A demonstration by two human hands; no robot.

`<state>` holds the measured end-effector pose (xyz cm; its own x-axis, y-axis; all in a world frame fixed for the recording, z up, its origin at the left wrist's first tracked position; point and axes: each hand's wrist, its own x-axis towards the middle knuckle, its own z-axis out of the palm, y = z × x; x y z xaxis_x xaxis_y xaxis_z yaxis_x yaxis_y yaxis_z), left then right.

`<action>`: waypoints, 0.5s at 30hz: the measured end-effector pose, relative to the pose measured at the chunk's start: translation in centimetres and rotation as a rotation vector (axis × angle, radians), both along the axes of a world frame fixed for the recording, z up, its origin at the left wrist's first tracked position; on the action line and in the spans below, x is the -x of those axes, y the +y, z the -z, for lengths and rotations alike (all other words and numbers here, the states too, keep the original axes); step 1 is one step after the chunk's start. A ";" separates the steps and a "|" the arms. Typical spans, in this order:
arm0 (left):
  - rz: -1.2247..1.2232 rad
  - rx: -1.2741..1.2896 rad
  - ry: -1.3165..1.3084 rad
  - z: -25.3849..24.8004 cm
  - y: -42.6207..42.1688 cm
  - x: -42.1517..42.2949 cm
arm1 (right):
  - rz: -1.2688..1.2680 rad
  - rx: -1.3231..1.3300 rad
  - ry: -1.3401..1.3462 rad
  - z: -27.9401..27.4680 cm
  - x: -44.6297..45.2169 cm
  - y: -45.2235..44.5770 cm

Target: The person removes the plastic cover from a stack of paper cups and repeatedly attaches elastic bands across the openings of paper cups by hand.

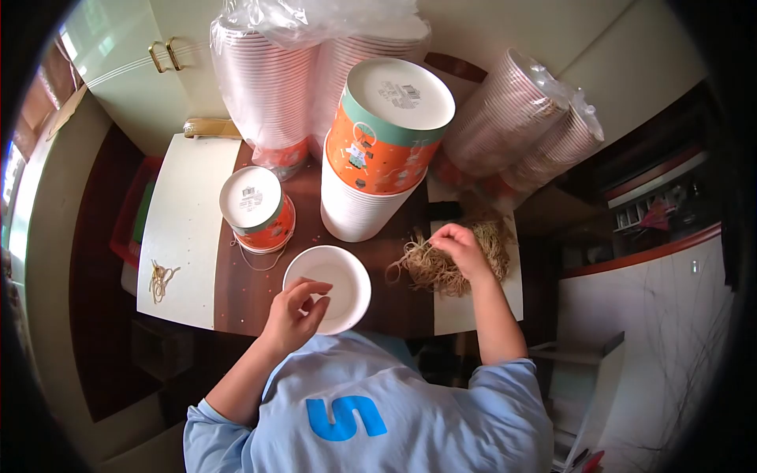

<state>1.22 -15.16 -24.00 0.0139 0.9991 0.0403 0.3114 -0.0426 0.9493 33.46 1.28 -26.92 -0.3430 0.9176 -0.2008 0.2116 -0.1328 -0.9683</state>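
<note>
My left hand is over the near left rim of a white paper bucket, its fingers curled and apart, with nothing seen between them. To the right, my right hand pinches a strand at the top of a pile of tan strings. Behind the white bucket rises a tall upside-down stack of buckets, with an orange and green one on top. A shorter orange stack, also upside down, stands at the left with a thin string loop around its lower part.
Plastic-wrapped bucket stacks stand at the back left, and more wrapped stacks lean at the back right. A few loose strings lie on the table's pale left leaf. A brown taped bundle sits behind.
</note>
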 end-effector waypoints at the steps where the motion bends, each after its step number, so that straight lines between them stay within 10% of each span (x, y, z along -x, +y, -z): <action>1: 0.039 0.005 -0.003 -0.3 0.4 -0.5 | 0.043 0.042 0.100 -1.7 -0.1 -0.4; 15: 0.307 0.011 -0.247 -3.0 5.9 -5.8 | 0.133 0.124 0.785 -12.4 0.9 -4.3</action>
<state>6.98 -9.24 -21.03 0.3030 0.9505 0.0692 0.0478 -0.0877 0.9950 32.58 -2.99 -14.49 -0.3154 0.9477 -0.0497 -0.5500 -0.2252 -0.8042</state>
